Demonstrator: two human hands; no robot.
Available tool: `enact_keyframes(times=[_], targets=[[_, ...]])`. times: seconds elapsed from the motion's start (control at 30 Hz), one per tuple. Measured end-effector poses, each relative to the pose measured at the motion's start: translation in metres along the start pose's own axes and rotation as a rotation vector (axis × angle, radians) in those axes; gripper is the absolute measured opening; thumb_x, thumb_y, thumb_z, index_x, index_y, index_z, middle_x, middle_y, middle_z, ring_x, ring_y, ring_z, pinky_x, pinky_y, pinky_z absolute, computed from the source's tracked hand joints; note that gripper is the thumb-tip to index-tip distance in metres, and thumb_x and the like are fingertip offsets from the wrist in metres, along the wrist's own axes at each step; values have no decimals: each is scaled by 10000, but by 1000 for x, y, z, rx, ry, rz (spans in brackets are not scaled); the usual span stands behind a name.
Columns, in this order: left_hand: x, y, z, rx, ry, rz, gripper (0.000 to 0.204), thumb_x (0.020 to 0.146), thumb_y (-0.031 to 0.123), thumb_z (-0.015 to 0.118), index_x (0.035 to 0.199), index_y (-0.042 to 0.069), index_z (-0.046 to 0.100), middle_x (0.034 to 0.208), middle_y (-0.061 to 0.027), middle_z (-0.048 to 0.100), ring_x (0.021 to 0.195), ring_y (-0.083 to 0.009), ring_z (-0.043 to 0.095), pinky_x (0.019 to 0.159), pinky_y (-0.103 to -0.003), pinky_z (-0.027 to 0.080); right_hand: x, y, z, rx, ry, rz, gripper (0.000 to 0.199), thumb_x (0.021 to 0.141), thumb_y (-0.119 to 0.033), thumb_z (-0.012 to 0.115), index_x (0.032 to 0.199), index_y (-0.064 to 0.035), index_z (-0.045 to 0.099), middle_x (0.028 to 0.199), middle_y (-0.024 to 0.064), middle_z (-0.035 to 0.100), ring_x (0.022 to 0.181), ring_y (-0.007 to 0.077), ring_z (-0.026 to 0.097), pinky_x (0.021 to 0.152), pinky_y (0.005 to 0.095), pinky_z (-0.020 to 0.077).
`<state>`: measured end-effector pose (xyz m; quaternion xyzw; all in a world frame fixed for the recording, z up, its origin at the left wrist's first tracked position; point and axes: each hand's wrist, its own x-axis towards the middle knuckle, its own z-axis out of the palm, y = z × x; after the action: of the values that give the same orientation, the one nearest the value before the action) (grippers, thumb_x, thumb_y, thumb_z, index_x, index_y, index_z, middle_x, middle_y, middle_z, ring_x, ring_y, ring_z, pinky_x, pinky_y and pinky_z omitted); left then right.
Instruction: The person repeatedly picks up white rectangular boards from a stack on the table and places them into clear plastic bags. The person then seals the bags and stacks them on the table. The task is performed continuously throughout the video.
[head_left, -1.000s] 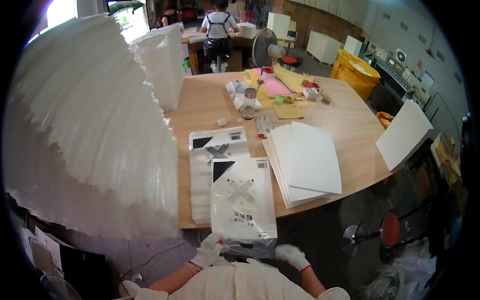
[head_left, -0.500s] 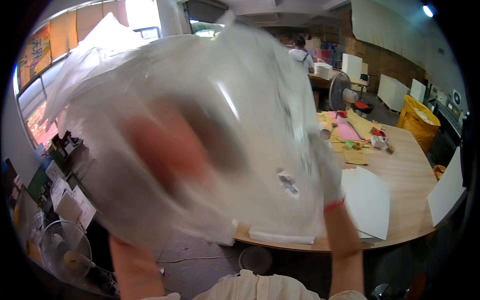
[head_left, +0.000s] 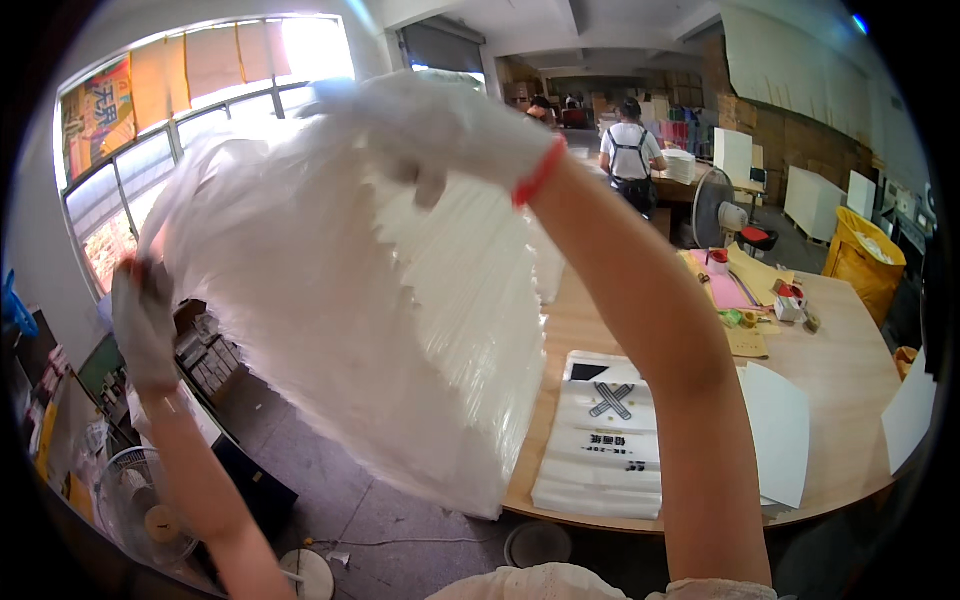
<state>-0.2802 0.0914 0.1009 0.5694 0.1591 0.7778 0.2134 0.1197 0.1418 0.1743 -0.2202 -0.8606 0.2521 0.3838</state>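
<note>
A big floppy stack of translucent white plastic bags (head_left: 330, 300) hangs in front of me, its many layered edges fanned toward the right. My right hand (head_left: 450, 130), in a pale glove with a red band at the wrist, is closed on the top of the stack, somewhat blurred. My left hand (head_left: 148, 320), also gloved, grips the left edge of the stack, fingers curled against it. On the table under my right forearm lies a printed plastic bag pile (head_left: 600, 440) with a dark crossed-strokes design.
White sheets (head_left: 775, 435) lie right of the printed pile on the curved wooden table (head_left: 835, 370). Tape rolls and yellow papers (head_left: 750, 343) sit farther back. Fans stand at the left (head_left: 150, 500) and behind the table (head_left: 712, 208). A person (head_left: 628, 145) stands at the back.
The plastic bag stack has swung up and left, its layered edges now showing. My right hand has risen to its top, my left hand to its left edge. The printed pile on the table is uncovered.
</note>
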Motion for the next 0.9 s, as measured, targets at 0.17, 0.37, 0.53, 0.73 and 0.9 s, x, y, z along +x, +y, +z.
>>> enact_keyframes(times=[0.17,0.37,0.53,0.73,0.9], targets=[[-246,-91,44,358,342,-63,173,916,250,500,938,88,557,834,-17,563,742,-115,537,658,-241,455,-139,71,124,137,-397,-254,486,840,-539,504,867,-63,598,640,108,551,513,236,515,473,320,448],[-435,-229,194,427,-785,-516,131,764,113,604,885,66,598,868,-121,598,806,-270,586,713,-335,472,-380,190,221,-59,-318,630,381,889,-421,419,990,-107,610,931,133,632,838,322,599,742,403,471],[-502,-340,254,773,-1021,-241,176,783,241,586,842,85,643,851,-111,593,920,-295,546,795,-392,442,-480,154,218,32,-328,1269,388,891,-478,374,1082,-227,599,952,16,655,873,218,629,764,335,478],[-494,-387,250,511,-1309,-615,264,770,324,559,868,103,667,895,-126,621,842,-300,583,775,-393,451,-506,175,225,290,142,1411,389,892,-440,442,1048,-124,608,816,68,652,676,150,631,618,279,487],[-456,-358,275,809,-1249,-989,358,843,379,490,898,73,668,901,-145,642,834,-256,609,751,-347,463,-469,276,237,926,727,1159,392,860,-387,563,1022,-34,616,842,43,614,696,105,562,608,248,445]])
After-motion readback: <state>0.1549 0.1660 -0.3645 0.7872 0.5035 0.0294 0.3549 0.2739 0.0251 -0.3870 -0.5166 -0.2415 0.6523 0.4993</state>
